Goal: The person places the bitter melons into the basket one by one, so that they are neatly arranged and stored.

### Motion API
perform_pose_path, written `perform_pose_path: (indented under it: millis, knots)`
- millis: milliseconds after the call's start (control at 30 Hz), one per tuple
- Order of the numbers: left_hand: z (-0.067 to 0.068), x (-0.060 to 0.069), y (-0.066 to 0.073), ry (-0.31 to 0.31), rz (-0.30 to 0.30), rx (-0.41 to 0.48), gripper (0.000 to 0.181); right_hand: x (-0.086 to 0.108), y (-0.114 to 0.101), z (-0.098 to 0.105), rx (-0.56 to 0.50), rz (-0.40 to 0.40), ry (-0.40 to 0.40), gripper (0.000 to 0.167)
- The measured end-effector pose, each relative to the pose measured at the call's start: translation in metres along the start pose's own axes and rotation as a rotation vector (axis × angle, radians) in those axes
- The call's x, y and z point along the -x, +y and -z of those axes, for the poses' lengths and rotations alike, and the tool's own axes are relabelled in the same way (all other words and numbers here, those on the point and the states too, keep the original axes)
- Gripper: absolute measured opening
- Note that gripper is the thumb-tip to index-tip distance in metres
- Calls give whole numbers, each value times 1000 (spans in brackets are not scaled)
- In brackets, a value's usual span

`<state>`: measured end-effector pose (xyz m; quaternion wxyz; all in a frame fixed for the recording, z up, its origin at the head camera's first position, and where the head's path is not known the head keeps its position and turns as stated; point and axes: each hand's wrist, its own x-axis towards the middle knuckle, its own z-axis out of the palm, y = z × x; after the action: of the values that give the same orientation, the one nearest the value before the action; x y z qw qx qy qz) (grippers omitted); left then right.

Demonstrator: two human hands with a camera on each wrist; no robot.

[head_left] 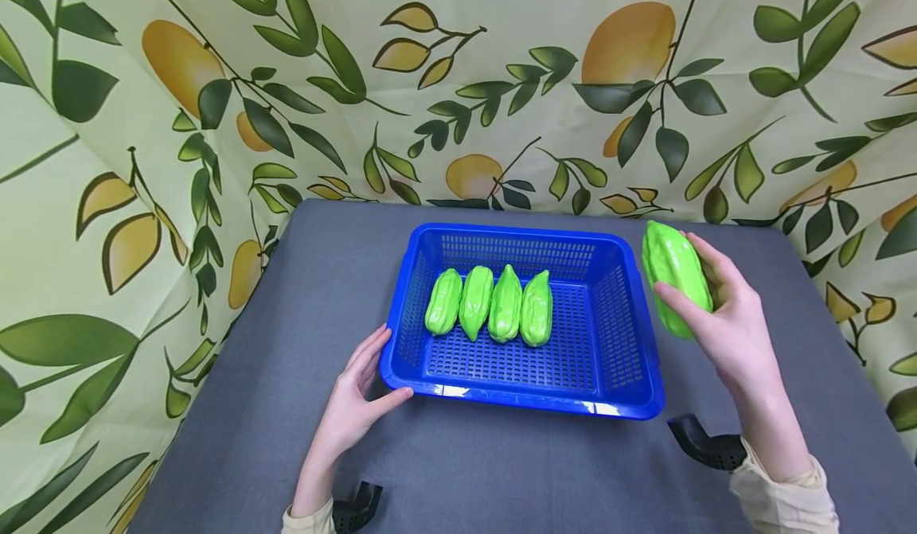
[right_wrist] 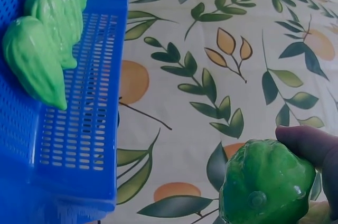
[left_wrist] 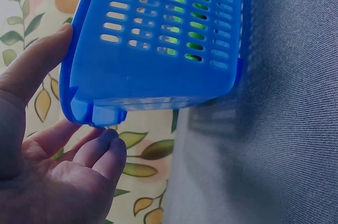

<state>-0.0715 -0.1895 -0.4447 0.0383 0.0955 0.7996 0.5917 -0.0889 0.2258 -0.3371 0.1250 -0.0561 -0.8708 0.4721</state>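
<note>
Over the right end of the table, my right hand [head_left: 731, 311] grips a green bitter melon [head_left: 673, 267] between thumb and fingers, just outside the basket's right wall. In the right wrist view the held melon's rounded end faces the camera. A blue plastic basket [head_left: 523, 407] stands on the table with several like green bitter melons [head_left: 505, 303] side by side in its left and middle part. My left hand [head_left: 354, 407] holds the basket's front left corner, thumb on one rim and fingers at the other. The left wrist view shows this corner [left_wrist: 100, 110] between them.
A grey cloth covers the table [head_left: 286, 295]. Behind and beside it hangs a curtain [head_left: 530, 9] printed with leaves and orange fruit. Black curved mounts [head_left: 709, 442] are worn at both wrists. Bare basket floor [head_left: 569, 343] shows to the right of the melons.
</note>
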Motion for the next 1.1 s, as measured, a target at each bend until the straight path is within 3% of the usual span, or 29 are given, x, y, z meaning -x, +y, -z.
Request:
perform_pose_path:
  millis: [1100]
  knots:
    - [0,0,0,-1,8,1,81,-21,-17,-25,-78,25,-87,69]
